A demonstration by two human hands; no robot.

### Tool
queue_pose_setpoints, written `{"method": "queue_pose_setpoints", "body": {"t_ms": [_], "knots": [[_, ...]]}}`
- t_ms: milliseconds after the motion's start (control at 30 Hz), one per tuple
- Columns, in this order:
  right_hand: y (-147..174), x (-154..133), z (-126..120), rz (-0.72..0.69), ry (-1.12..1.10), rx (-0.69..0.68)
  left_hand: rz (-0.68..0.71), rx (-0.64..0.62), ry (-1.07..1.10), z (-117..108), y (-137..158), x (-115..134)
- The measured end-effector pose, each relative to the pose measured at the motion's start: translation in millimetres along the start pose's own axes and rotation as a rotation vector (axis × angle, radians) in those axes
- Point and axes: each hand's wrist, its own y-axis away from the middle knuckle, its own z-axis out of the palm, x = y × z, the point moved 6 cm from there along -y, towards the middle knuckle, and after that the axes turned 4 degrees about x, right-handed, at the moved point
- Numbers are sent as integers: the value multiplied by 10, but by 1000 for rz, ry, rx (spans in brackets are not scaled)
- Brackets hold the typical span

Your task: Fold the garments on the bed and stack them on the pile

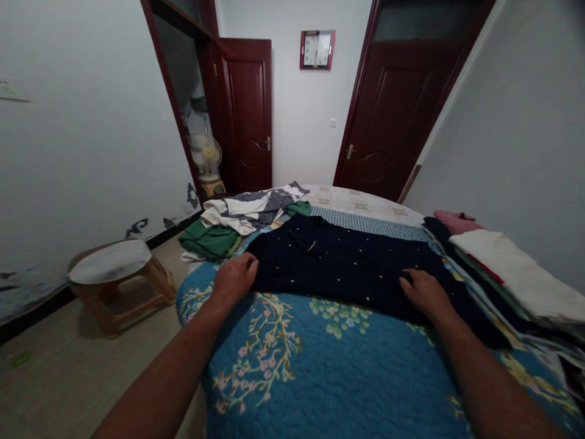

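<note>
A navy shirt [338,256] with small white dots lies spread sideways across the bed, its collar at the far left side. My left hand [235,277] is closed at the shirt's left end, thumb and fingers pinching the edge of the cloth. Farther right, my right hand [425,291] rests on the shirt's near side with its fingers curled down onto the fabric. The exact grip of the right fingertips is partly hidden. Beneath the shirt is a blue floral quilt [347,372].
At the far left of the bed, a grey-and-white striped garment [256,207] lies loosely beside green cloth [210,241]. Folded clothes [516,268] are stacked at the right. A plastic stool [112,262] stands on the floor at left, and a fan [208,152] shows through the doorway.
</note>
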Motion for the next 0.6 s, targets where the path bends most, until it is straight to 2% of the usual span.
{"method": "queue_pose_setpoints", "body": {"t_ms": [67, 100, 133, 167, 233, 333, 400, 467, 600], "knots": [[45, -87, 97, 8, 31, 15, -84, 210, 61, -182, -71, -216], [70, -100, 126, 11, 40, 24, -120, 271, 79, -239, -125, -325], [90, -100, 146, 9, 42, 29, -147, 279, 95, -257, -195, -420], [104, -90, 158, 6, 39, 35, -159, 225, 114, -229, -280, -493], [116, -55, 161, 6, 37, 52, -155, 0, 179, -73, -441, -565], [117, -37, 146, 4, 38, 72, -91, -327, 275, 200, -556, -509], [121, -62, 126, -3, 34, 78, -49, -389, 242, 308, -571, -454], [124, -103, 95, -13, 29, 86, -48, -339, 161, 354, -563, -436], [128, -123, 30, 26, 41, 77, -72, -96, -122, 294, -478, -414]]}}
